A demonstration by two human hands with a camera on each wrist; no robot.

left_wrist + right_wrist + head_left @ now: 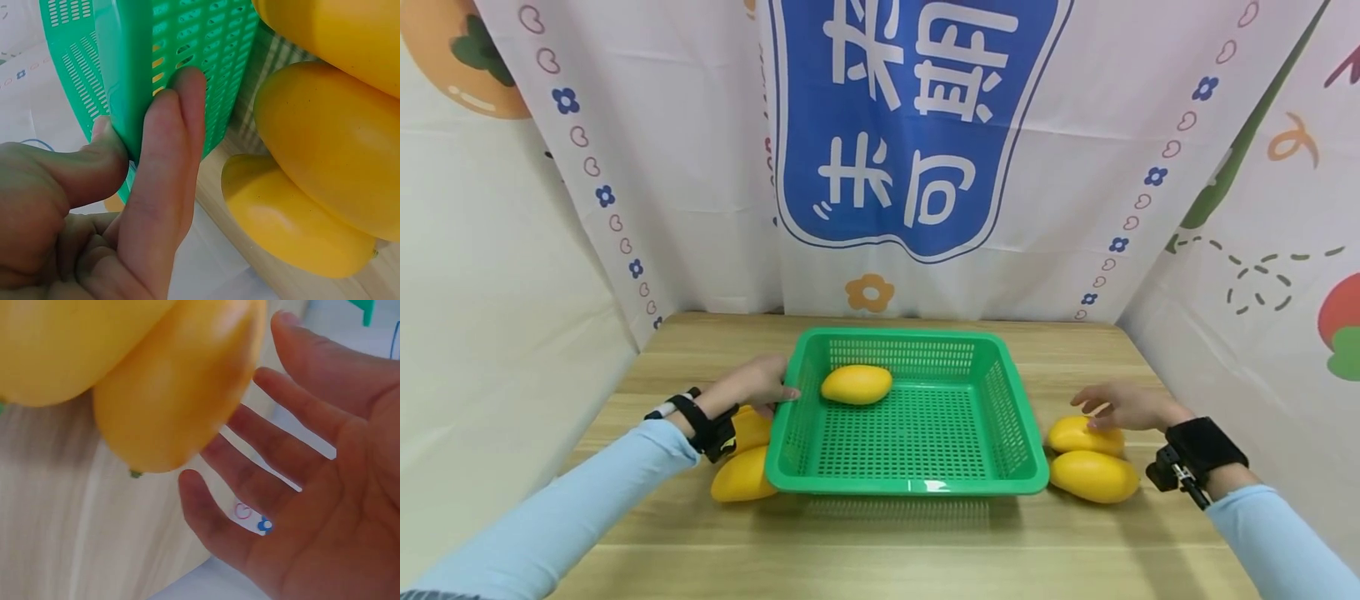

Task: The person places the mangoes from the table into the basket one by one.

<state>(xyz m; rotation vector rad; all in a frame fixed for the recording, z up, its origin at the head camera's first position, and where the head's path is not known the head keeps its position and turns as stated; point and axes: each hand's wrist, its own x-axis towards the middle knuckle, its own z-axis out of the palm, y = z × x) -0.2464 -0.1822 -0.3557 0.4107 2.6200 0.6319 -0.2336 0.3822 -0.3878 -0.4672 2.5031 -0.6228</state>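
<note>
One mango (856, 384) already lies in the green basket (1022, 433) at frame centre. Your left hand (756, 385) pinches its left rim; your right hand (1120, 406), fingers spread and empty, hovers over the lower-right mangoes (1086, 436). Next, likely close round the nearer one.

Left mangoes (747, 457) half hidden behind basket (790, 479), wrist.

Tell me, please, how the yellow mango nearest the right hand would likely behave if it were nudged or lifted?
The smooth yellow mango by the right hand is rounded and oblong, so it would probably rock or roll sideways on the wooden table. Its glossy skin looks somewhat slippery. It seems firm, keeping its shape against the neighbouring mango.
</note>
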